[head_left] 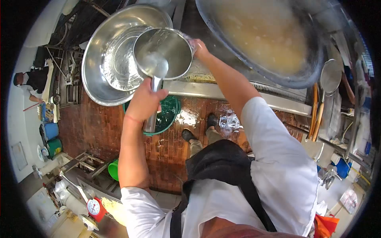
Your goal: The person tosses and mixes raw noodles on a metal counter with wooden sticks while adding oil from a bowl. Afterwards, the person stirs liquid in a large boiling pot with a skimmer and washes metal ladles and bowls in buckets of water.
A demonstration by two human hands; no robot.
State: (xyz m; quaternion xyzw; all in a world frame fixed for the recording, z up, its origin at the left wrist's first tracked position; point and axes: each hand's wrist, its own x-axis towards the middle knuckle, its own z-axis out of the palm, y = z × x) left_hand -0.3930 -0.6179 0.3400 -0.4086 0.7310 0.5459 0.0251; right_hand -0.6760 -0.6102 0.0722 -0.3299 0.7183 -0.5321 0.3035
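Note:
My left hand (146, 100) is closed around the thick metal handle of a ladle (156, 65), whose round bowl sits inside the mouth of a steel pot (176, 49). The pot is tilted, its open mouth facing me, and it overlaps a wide steel basin (95, 75) with a wet, shiny inside. My right hand (199, 49) grips the pot at its right side; some of the fingers are hidden behind it. Below the ladle's handle a green plastic tub (174, 115) stands on the floor.
A huge pan of cloudy yellowish liquid (262, 35) steams at the upper right. A long-handled strainer (331, 77) leans beside it. The brick floor (95, 131) is wet. A red dial scale (95, 208) stands lower left. Another person (33, 83) is at the far left.

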